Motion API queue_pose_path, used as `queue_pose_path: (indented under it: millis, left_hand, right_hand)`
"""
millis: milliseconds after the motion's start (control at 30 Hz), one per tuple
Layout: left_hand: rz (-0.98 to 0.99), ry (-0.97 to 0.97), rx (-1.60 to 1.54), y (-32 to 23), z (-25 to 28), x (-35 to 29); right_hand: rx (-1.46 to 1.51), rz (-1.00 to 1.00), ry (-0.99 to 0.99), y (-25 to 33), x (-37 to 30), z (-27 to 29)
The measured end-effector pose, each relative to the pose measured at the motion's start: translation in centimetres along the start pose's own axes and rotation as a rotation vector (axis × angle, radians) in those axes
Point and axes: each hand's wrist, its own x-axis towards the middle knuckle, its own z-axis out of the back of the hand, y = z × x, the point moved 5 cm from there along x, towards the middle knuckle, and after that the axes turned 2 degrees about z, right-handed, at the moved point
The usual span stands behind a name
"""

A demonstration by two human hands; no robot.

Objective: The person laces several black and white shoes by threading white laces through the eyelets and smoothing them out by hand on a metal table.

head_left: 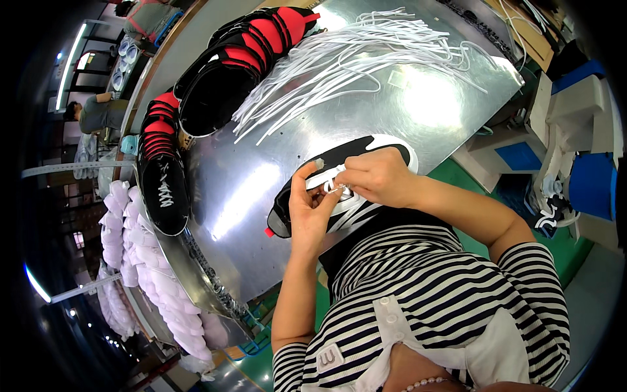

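With the fingers of the left hand (308,214) and right hand (384,176) pinching white lace (345,193) over the black-and-white shoe (341,154) at the surface (241,176) edge, I rate the lace light, limp, slightly slippery, best gripped near its end.

Glare on metal table (245,189), tube lamp (70,65) glowing left, blackened fisheye corners

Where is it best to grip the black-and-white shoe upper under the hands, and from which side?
Probably the black left end, beside its red tab, coming from the person's left. That end of the shoe upper projects beyond the left hand, whereas this hand and the right hand partly cover its middle.
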Motion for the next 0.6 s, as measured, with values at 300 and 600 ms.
queue_pose_path:
  millis: [300,600]
  left_hand:
    - [-0.065,-0.135,0.125,0.2,1.0,2.7]
    - [-0.034,-0.063,0.21,-0.2,-0.3,3.3]
  right_hand:
    - [0.629,0.106,0.009,7.2,0.2,2.9]
    - [0.461,-0.387,0.038,2.1,-2.3,0.3]
